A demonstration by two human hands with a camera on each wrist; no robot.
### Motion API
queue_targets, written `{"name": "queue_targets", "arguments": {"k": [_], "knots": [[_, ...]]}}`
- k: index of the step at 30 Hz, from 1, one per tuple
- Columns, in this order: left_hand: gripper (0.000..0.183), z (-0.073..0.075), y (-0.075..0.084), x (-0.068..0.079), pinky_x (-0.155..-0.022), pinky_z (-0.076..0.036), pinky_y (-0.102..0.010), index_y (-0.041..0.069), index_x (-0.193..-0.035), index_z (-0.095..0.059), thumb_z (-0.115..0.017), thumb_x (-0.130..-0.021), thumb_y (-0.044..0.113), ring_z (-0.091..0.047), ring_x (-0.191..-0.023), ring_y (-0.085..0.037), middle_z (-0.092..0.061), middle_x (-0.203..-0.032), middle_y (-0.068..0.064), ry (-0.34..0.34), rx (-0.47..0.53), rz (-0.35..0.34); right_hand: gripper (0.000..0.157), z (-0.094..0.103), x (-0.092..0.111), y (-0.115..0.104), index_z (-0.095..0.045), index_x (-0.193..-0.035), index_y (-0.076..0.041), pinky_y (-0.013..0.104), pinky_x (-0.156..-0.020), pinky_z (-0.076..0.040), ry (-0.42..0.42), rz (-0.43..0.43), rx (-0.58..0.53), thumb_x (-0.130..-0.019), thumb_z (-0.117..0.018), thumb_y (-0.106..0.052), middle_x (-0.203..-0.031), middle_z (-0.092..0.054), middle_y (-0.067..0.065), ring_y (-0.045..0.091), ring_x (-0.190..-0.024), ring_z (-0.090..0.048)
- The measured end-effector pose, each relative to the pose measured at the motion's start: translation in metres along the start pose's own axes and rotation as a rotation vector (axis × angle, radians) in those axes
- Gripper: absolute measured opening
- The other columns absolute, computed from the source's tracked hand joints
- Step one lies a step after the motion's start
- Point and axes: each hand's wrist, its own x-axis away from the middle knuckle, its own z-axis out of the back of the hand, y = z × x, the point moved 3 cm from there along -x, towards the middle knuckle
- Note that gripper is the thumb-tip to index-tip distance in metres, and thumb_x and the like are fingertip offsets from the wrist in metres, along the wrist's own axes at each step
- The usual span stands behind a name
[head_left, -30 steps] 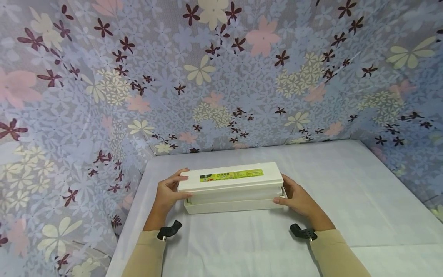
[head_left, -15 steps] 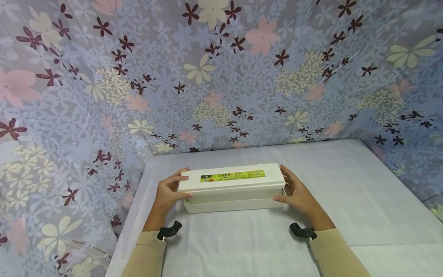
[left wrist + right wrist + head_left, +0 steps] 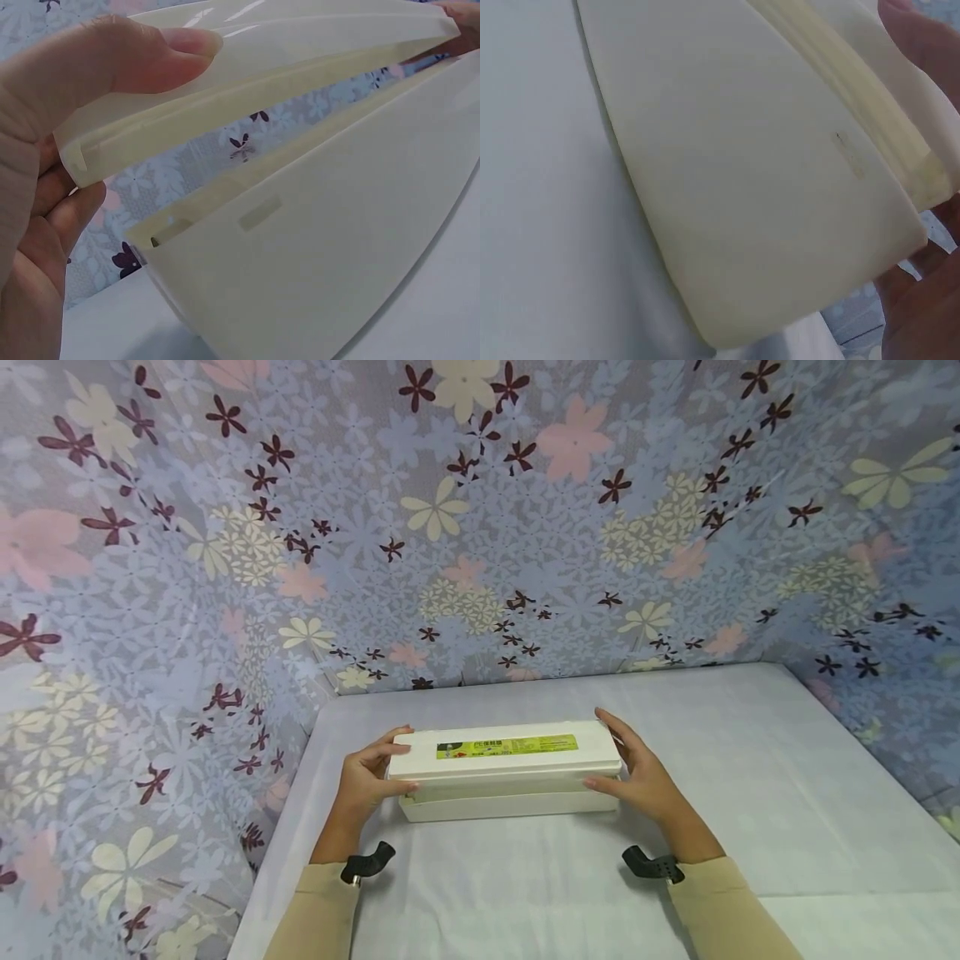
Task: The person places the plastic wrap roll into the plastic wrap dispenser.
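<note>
A long off-white cling film box stands on the cloth in front of me, its lid above its base. A green and yellow label runs along the lid's top. My left hand grips the lid's left end, thumb on the front and fingers behind. At the other end my right hand holds the lid with its thumb in front. In the left wrist view a gap separates the lid from the base. From the head, the lid covers the inside of the base.
A pale cloth covers the table around the box. Behind and to both sides hangs a floral curtain. Black wrist mounts stick out over the cloth from both sleeves.
The lid has come down and a little toward me, mostly at its right end. A translucent roll seen below it earlier is now covered. My right hand has shifted slightly with the lid.
</note>
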Motion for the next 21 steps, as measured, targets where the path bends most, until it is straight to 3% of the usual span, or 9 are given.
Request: {"name": "queue_targets", "arguments": {"k": [4, 9, 21], "knots": [[0.061, 0.001, 0.001, 0.001, -0.119, -0.034, -0.037, -0.019, -0.114, -0.070, -0.090, -0.057, -0.027, -0.050, -0.141, -0.037, -0.055, -0.144, -0.033, 0.008, 0.005, 0.003, 0.096, -0.004, -0.001, -0.011, -0.037, -0.162, -0.004, 0.022, -0.113, -0.037, 0.010, 0.056, 0.000, -0.082, -0.087, 0.010, -0.166, -0.031, 0.018, 0.038, -0.149, -0.033], [0.061, 0.001, 0.001, 0.003, -0.120, -0.033, -0.037, -0.020, -0.113, -0.069, -0.089, -0.056, -0.028, -0.048, -0.142, -0.039, -0.054, -0.144, -0.034, 0.010, 0.012, -0.003, 0.091, -0.009, -0.001, -0.040, -0.043, -0.157, 0.004, 0.023, -0.118, -0.031, 0.033, 0.054, 0.044, -0.079, -0.089, 0.010, -0.162, -0.034, 0.025, 0.044, -0.149, -0.029], [0.059, 0.000, 0.001, 0.010, -0.122, -0.030, -0.036, -0.018, -0.114, -0.069, -0.090, -0.059, -0.026, -0.047, -0.144, -0.035, -0.055, -0.144, -0.033, -0.010, -0.049, -0.002, 0.089, -0.011, 0.002, -0.043, -0.045, -0.155, 0.004, 0.024, -0.120, -0.028, 0.044, 0.074, 0.073, -0.078, -0.089, 0.012, -0.159, -0.037, 0.023, 0.044, -0.147, -0.031]]}}
